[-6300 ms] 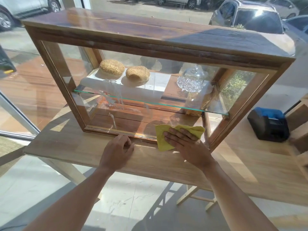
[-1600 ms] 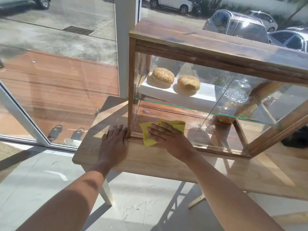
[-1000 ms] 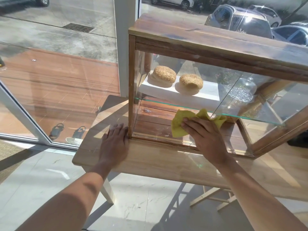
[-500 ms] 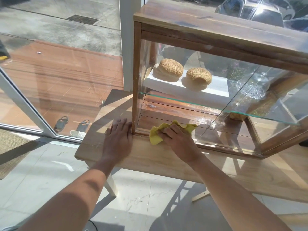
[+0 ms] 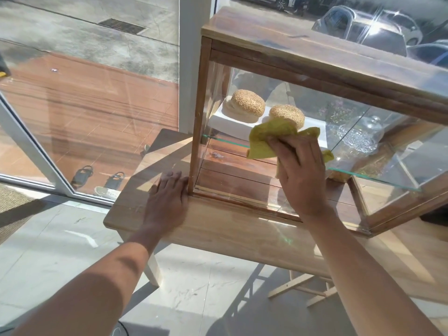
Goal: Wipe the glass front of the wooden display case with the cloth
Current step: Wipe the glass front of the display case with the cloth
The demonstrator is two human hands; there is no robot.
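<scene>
Cloth: yellow, bunched, pressed against the glass near the level of the inner shelf, partly covering the view of the second bun
Right hand: flat on the cloth, fingers spread and pointing up, palm holding it to the pane; grip is a press rather than a closed fist, with the cloth's edges sticking out above and to the left of the fingers
Left hand: open, palm down on the surface, fingertips touching the lower left corner post of the case; it holds nothing
Case: wooden frame with glass front and sides, standing on the surface beside a large window; its right end runs out of view
Inside, upper level: two seeded buns, the first bun to the left, both on a white tray; a cut-glass dish to their right
Inside, lower level: bare wooden boards, sunlit
Glass: streaks and glare across the pane, reflections of parked cars near the top
Outside: brick-red paving, with sandals by the window frame
Floor: pale tile, crossed by shadows of the surface's legs
</scene>
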